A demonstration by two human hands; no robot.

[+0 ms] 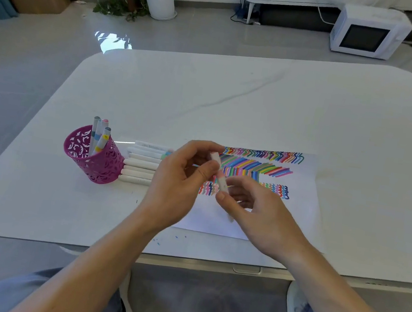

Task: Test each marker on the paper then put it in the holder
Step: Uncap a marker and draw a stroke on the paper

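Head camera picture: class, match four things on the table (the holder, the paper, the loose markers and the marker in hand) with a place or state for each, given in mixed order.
Column one
1 holder
2 paper
3 loose markers
4 marker in hand

Column two
A covered with coloured strokes
B pinched by the left hand and the right hand
C lying side by side between holder and paper
D pink, standing upright

Pairs: 1-D, 2-A, 3-C, 4-B
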